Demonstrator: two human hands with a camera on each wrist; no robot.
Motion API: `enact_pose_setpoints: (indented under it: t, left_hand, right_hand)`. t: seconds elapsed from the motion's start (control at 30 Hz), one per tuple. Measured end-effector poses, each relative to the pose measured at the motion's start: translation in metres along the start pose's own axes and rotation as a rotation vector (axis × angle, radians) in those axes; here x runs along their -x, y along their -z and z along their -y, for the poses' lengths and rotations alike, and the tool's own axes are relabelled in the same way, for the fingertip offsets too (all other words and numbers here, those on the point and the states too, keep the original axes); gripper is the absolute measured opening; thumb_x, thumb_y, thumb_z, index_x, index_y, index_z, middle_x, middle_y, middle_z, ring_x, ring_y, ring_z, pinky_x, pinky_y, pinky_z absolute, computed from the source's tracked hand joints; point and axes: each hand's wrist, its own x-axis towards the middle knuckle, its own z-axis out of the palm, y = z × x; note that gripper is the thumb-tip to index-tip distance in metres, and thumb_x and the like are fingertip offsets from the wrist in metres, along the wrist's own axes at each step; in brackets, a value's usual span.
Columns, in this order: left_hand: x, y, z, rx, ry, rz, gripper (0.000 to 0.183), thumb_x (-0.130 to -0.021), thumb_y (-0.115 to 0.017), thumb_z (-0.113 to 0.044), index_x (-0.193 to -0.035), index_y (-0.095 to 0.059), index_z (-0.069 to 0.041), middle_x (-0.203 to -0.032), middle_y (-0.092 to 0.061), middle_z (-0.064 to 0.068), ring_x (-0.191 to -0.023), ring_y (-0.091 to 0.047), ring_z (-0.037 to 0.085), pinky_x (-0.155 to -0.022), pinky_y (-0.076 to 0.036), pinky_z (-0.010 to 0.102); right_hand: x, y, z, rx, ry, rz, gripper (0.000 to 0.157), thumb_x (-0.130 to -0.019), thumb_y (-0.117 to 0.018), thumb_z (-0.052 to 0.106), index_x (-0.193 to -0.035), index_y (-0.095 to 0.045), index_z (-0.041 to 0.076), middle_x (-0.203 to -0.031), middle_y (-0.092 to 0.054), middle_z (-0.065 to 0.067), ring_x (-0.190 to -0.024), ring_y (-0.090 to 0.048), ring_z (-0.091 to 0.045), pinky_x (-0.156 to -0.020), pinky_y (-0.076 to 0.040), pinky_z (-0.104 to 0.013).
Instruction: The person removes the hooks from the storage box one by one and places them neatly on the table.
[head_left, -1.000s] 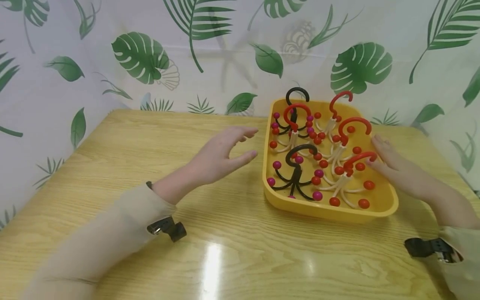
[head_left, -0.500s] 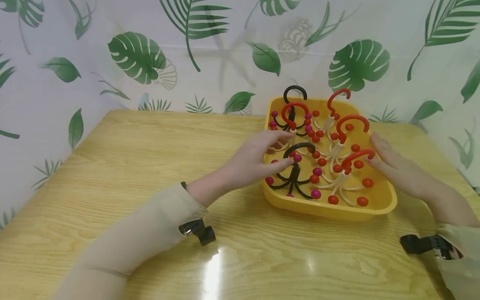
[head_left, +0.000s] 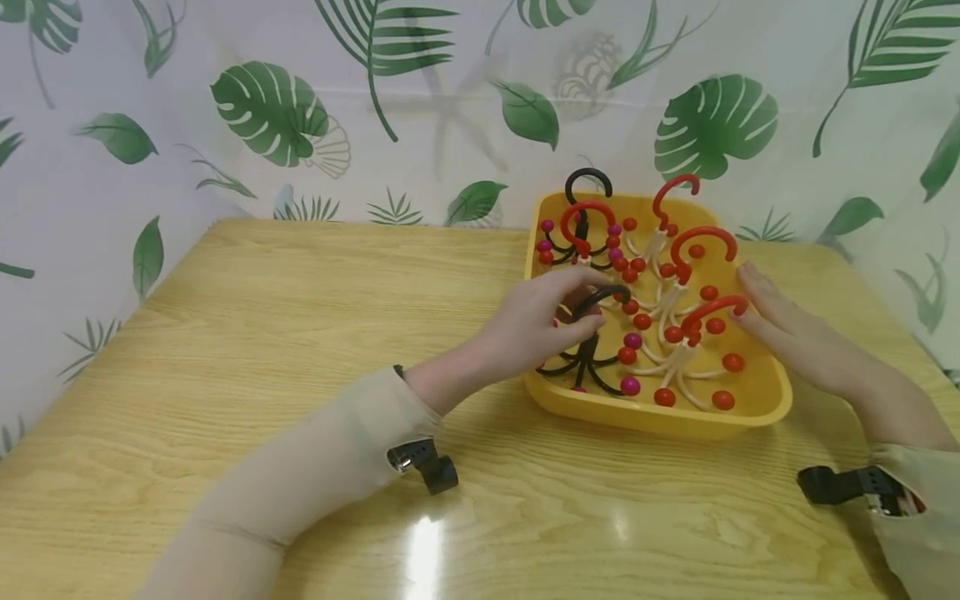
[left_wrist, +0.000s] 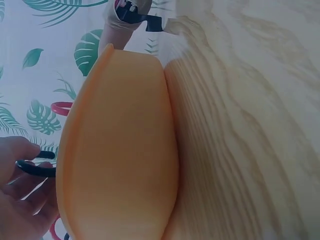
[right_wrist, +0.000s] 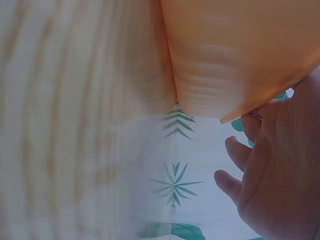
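A yellow tray (head_left: 652,422) holds several head massagers with hooked handles and spread, ball-tipped prongs. My left hand (head_left: 536,325) is over the tray's near left part, its thumb and fingers on either side of the black hook of a black head massager (head_left: 588,354). In the left wrist view that hook (left_wrist: 37,170) sits between thumb and fingers, with a gap showing. My right hand (head_left: 802,342) rests against the tray's right rim with loosely extended fingers, the thumb near the red hook of a white-pronged head massager (head_left: 684,354).
The tray stands on a wood-grain table (head_left: 337,317), right of centre. Behind the table hangs a white cloth (head_left: 442,108) printed with green leaves. More head massagers with red hooks (head_left: 705,233) and another black hook (head_left: 588,175) fill the tray's back and right.
My left hand has moved right from the bare table over the tray's left rim, reaching around the black hook. The right hand has stayed at the tray's right side.
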Motion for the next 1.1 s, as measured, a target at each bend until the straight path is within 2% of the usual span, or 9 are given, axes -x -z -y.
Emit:
enact_pose_setpoints:
  t: [0.23, 0.37, 0.63, 0.83, 0.97, 1.1]
  left_hand:
    - [-0.008, -0.003, -0.005, -0.006, 0.017, -0.015, 0.022, -0.092, -0.064, -0.011, -0.114, -0.062, -0.008, -0.103, -0.064, 0.001, -0.083, -0.056, 0.008, -0.073, -0.047, 0.016]
    - [-0.012, -0.002, -0.007, 0.006, 0.005, -0.022, 0.018, -0.091, -0.064, -0.009, -0.110, -0.063, -0.009, -0.099, -0.066, -0.001, -0.079, -0.056, 0.007, -0.071, -0.046, 0.015]
    - [-0.021, 0.002, -0.017, 0.061, -0.012, -0.032, 0.020, -0.091, -0.065, -0.008, -0.111, -0.062, -0.006, -0.101, -0.067, 0.002, -0.078, -0.058, 0.009, -0.070, -0.047, 0.015]
    - [-0.024, 0.016, -0.028, 0.135, -0.057, -0.115, 0.019, -0.090, -0.065, -0.005, -0.109, -0.063, -0.003, -0.099, -0.067, 0.006, -0.078, -0.060, 0.009, -0.073, -0.049, 0.016]
    - [-0.025, 0.029, -0.033, 0.199, -0.137, -0.187, 0.017, -0.089, -0.065, -0.003, -0.107, -0.064, -0.001, -0.098, -0.066, 0.009, -0.077, -0.062, 0.010, -0.070, -0.052, 0.020]
    - [-0.026, 0.044, -0.035, 0.203, -0.184, -0.241, 0.017, -0.089, -0.065, -0.003, -0.106, -0.064, 0.000, -0.099, -0.067, 0.009, -0.078, -0.063, 0.008, -0.071, -0.052, 0.022]
  right_hand:
    - [0.000, 0.000, 0.002, -0.014, -0.001, -0.001, 0.066, -0.104, -0.033, 0.035, -0.152, 0.004, 0.011, -0.157, 0.015, -0.007, -0.142, 0.015, -0.032, -0.109, 0.005, -0.060]
    - [0.001, 0.000, 0.003, -0.022, -0.007, 0.000, 0.065, -0.104, -0.033, 0.035, -0.153, 0.003, 0.012, -0.157, 0.015, -0.007, -0.142, 0.013, -0.034, -0.108, 0.004, -0.062]
    - [0.003, 0.000, 0.002, -0.036, -0.012, 0.002, 0.063, -0.104, -0.033, 0.035, -0.153, 0.003, 0.017, -0.157, 0.016, -0.002, -0.142, 0.014, -0.033, -0.107, 0.004, -0.064]
    - [0.002, 0.000, 0.003, -0.043, -0.012, -0.001, 0.063, -0.104, -0.033, 0.035, -0.153, 0.004, 0.019, -0.157, 0.016, -0.003, -0.142, 0.014, -0.031, -0.107, 0.004, -0.063]
    - [0.002, -0.001, 0.003, -0.053, -0.010, 0.000, 0.063, -0.104, -0.032, 0.033, -0.153, 0.005, 0.016, -0.157, 0.017, -0.005, -0.142, 0.015, -0.030, -0.108, 0.005, -0.063]
    - [0.002, -0.001, 0.003, -0.057, -0.011, 0.004, 0.063, -0.104, -0.032, 0.032, -0.153, 0.005, 0.015, -0.157, 0.018, -0.006, -0.142, 0.016, -0.031, -0.108, 0.005, -0.062]
